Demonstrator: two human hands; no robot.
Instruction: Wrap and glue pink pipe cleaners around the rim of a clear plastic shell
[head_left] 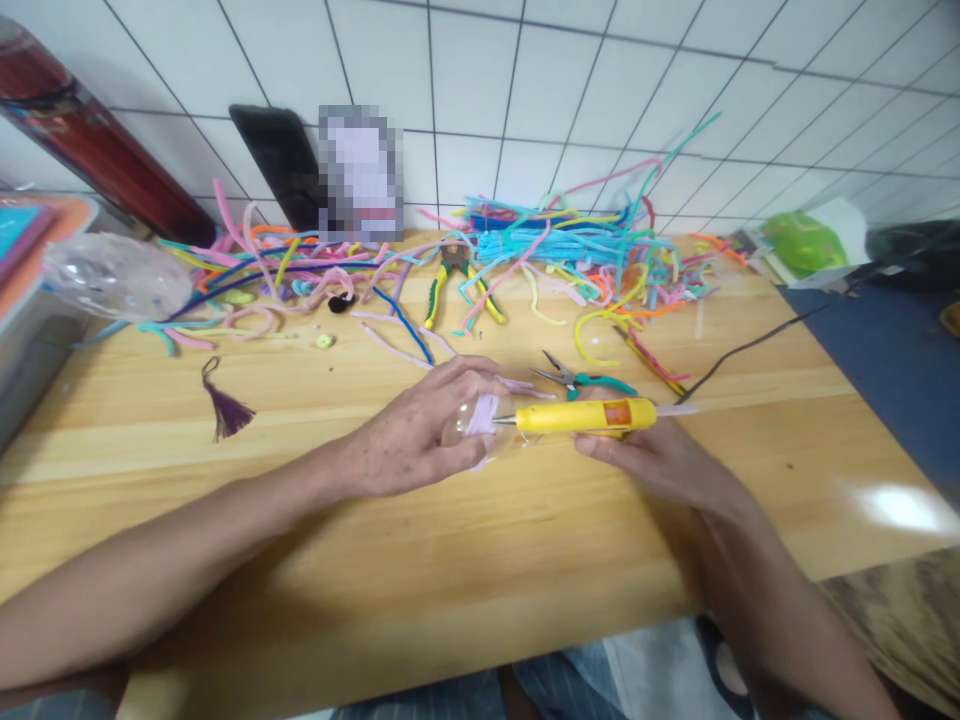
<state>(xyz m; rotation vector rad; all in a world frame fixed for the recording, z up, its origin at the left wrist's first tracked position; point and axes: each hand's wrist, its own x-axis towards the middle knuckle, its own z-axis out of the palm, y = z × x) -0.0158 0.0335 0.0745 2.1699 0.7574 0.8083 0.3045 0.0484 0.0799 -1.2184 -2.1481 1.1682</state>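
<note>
My left hand is closed around a clear plastic bottle, its fingers and thumb on either side. Lilac pipe cleaner is wrapped around the part of the bottle near my fingers. A yellow hot glue gun lies in the grip of my right hand, its metal nozzle pointing left and meeting or almost meeting the lilac wrap. From the gun's back end sticks a pale glue stick. Just beyond the gun are teal-handled needle-nose pliers, jaws apart.
Heaped pipe cleaners line the tiled wall. Yellow-green pliers stand among them. A dark phone leans by a red cylinder. Left lie a clear bottle and a purple tassel. A black cord crosses the right edge.
</note>
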